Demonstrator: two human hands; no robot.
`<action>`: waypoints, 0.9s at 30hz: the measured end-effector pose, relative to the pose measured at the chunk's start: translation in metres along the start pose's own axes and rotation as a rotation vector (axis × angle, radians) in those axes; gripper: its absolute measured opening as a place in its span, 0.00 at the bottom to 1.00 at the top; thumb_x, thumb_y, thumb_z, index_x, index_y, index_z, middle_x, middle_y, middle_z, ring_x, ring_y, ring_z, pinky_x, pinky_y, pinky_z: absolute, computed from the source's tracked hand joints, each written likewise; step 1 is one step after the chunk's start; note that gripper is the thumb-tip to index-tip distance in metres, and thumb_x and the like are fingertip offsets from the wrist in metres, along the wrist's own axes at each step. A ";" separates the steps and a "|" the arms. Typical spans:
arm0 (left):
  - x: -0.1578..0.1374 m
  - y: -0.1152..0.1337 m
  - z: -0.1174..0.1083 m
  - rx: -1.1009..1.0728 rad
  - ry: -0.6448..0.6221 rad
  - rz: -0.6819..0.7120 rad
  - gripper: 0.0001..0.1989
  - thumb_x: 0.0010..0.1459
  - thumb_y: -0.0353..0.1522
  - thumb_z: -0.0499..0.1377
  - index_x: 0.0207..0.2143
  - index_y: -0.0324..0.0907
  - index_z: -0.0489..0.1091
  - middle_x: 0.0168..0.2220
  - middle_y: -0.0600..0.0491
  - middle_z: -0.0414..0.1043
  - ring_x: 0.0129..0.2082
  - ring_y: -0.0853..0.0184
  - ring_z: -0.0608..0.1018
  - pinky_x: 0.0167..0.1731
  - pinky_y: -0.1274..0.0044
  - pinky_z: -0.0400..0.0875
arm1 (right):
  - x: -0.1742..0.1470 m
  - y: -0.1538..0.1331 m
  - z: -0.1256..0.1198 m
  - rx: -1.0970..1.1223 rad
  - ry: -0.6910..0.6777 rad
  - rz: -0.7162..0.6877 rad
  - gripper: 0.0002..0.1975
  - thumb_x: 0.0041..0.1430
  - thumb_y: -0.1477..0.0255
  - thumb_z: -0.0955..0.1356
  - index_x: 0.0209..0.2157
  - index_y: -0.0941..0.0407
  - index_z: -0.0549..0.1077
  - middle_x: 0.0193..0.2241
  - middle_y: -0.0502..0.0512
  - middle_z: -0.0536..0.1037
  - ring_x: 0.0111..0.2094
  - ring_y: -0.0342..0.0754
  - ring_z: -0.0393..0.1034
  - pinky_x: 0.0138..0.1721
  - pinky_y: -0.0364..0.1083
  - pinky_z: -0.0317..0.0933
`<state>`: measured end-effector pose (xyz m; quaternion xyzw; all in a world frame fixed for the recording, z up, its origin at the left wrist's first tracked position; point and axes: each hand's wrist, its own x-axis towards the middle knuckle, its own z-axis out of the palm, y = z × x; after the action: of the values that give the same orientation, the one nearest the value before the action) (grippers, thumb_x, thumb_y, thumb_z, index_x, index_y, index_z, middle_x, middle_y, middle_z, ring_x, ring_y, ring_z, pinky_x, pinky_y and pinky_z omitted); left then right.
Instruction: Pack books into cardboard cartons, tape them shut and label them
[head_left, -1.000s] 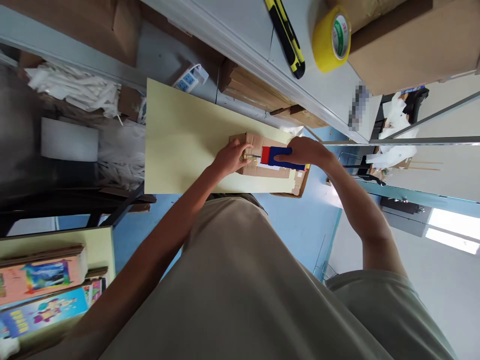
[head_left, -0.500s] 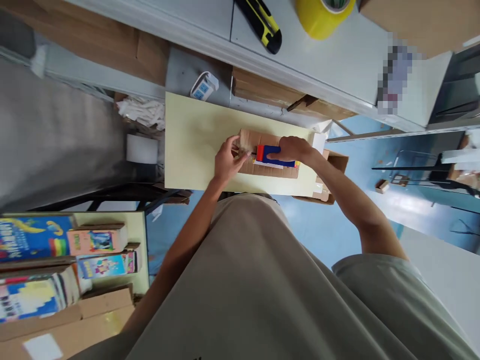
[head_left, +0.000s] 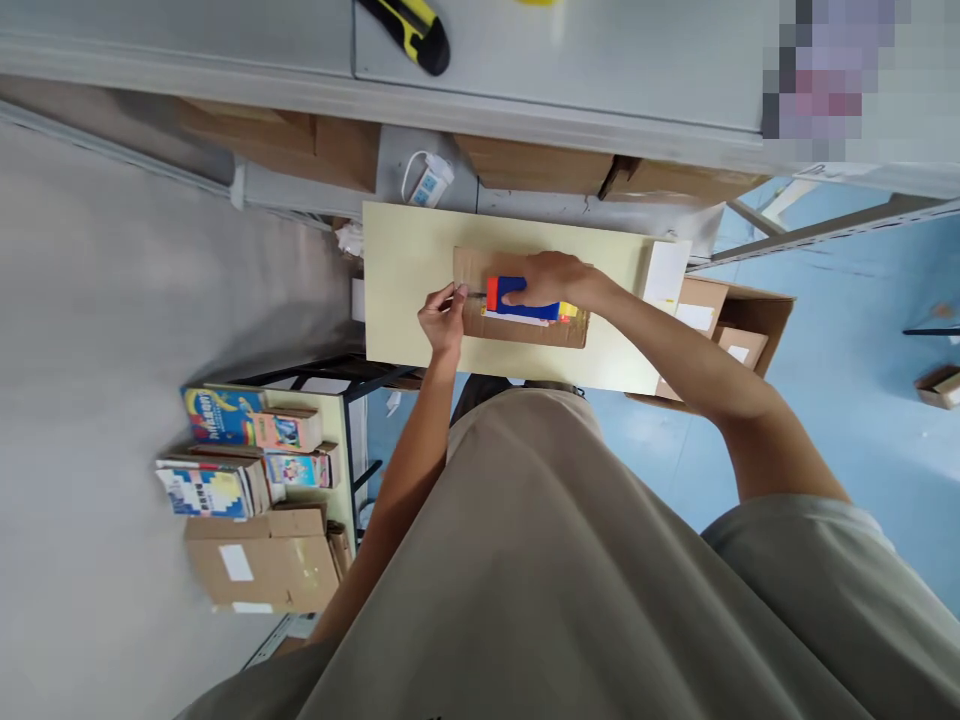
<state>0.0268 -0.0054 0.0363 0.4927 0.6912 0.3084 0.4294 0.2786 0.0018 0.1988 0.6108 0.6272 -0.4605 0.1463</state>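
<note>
A blue box-like thing with a red end (head_left: 517, 292) lies on a flat piece of brown cardboard (head_left: 517, 337) on the pale yellow table (head_left: 409, 275). My right hand (head_left: 553, 278) is closed over its top and right part, with the thumb along its near side. My left hand (head_left: 444, 315) is at the cardboard's left edge, thumb and fingertips pinched together. Something thin and dark runs from those fingertips to the red end; I cannot make out what it is. Under the blue thing a white, printed item (head_left: 514, 317) shows partly.
A grey shelf (head_left: 600, 90) with a yellow-black box cutter (head_left: 420, 35) crosses the far side. Beneath it lies a white power strip (head_left: 431, 182). An open carton (head_left: 772, 320) stands right of the table. Books (head_left: 214, 492) and a cardboard box (head_left: 262, 565) sit at lower left.
My left hand's thumb and fingers have come together in a pinch, and the hand has drawn leftward from the red end. My right hand still holds the blue thing. The camera view has shifted.
</note>
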 end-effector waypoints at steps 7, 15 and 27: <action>0.000 0.003 0.002 -0.013 0.071 0.015 0.10 0.66 0.36 0.75 0.47 0.41 0.89 0.49 0.46 0.89 0.53 0.57 0.89 0.58 0.69 0.85 | -0.076 0.073 -0.023 -0.038 -0.016 0.047 0.38 0.71 0.36 0.72 0.54 0.59 0.87 0.41 0.67 0.89 0.46 0.66 0.84 0.45 0.54 0.70; 0.004 0.000 0.005 0.000 0.104 0.003 0.12 0.65 0.36 0.75 0.47 0.40 0.88 0.50 0.45 0.89 0.54 0.56 0.90 0.62 0.66 0.86 | -0.167 0.176 -0.019 -0.055 -0.092 0.258 0.43 0.69 0.28 0.67 0.44 0.55 0.88 0.33 0.64 0.86 0.38 0.61 0.81 0.41 0.57 0.70; 0.002 0.006 0.004 -0.016 0.098 -0.018 0.13 0.65 0.38 0.75 0.48 0.41 0.89 0.51 0.45 0.90 0.53 0.57 0.90 0.61 0.67 0.86 | -0.106 0.164 0.033 -0.056 -0.013 0.288 0.42 0.68 0.35 0.74 0.56 0.62 0.86 0.41 0.74 0.88 0.48 0.69 0.85 0.48 0.58 0.73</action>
<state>0.0325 -0.0015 0.0395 0.4672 0.7134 0.3337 0.4018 0.4361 -0.1176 0.1947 0.6872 0.5449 -0.4209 0.2317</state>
